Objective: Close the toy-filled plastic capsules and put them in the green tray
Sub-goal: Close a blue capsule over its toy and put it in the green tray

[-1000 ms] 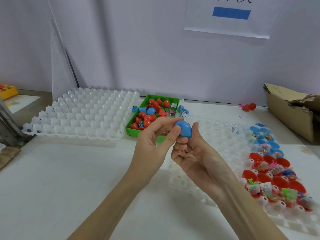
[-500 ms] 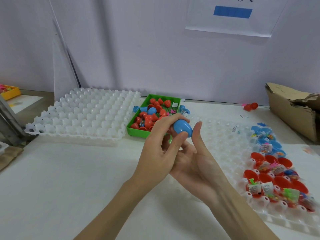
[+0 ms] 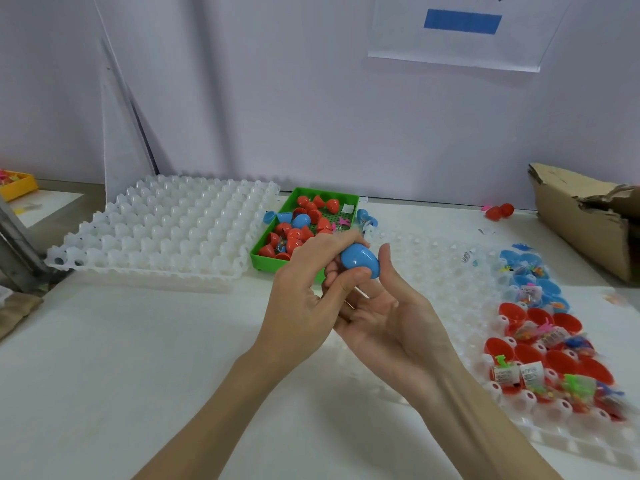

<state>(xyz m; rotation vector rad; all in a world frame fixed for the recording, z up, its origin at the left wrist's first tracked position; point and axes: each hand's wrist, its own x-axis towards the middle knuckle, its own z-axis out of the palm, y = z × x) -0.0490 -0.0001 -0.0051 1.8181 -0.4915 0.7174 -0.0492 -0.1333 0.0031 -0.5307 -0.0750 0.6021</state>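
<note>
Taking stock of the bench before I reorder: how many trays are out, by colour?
White cell trays: 2
Green tray: 1
Yellow tray: 1, cut off at the left edge
Total: 4

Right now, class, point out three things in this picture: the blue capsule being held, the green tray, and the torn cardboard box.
Blue capsule (image 3: 360, 261), head view: its rounded blue shell, above the thumb.
Green tray (image 3: 265, 263), head view: near rim at its left corner.
Cardboard box (image 3: 581, 230), head view: its brown side wall.
</note>
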